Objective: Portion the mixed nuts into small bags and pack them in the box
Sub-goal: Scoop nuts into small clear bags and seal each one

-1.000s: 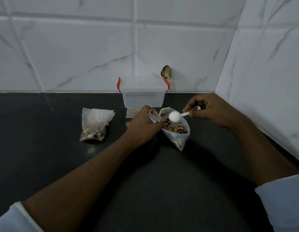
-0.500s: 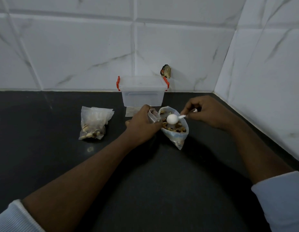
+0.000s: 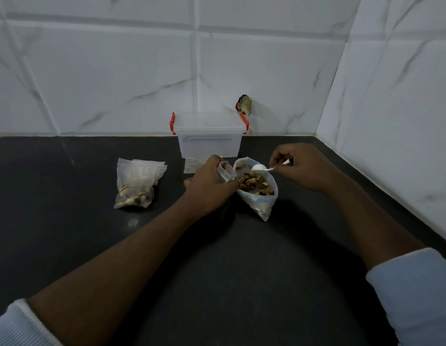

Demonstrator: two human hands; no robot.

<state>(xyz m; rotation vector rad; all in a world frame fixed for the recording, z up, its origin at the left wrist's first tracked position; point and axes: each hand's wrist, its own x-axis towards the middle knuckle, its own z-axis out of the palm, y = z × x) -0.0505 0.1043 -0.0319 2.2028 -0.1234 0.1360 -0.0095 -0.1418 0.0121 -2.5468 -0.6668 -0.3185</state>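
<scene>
An open plastic bag of mixed nuts (image 3: 256, 193) lies on the black counter (image 3: 217, 258). My left hand (image 3: 212, 186) grips a small clear bag (image 3: 224, 171) right beside the big bag's mouth. My right hand (image 3: 299, 166) pinches the handle of a white plastic spoon (image 3: 260, 168), whose bowl hovers over the far rim of the nut bag. A clear plastic box (image 3: 209, 136) with red latches and its lid on stands against the wall behind my hands. Small filled bags (image 3: 137, 186) lie to the left.
A flat empty bag (image 3: 193, 166) lies in front of the box, partly hidden by my left hand. Tiled walls close the counter at the back and on the right. A small dark scrap (image 3: 244, 104) sticks to the back wall above the box.
The spoon's bowl has moved from over the middle of the nut bag to its far rim, and my right hand has shifted a little left. My left hand has stayed put.
</scene>
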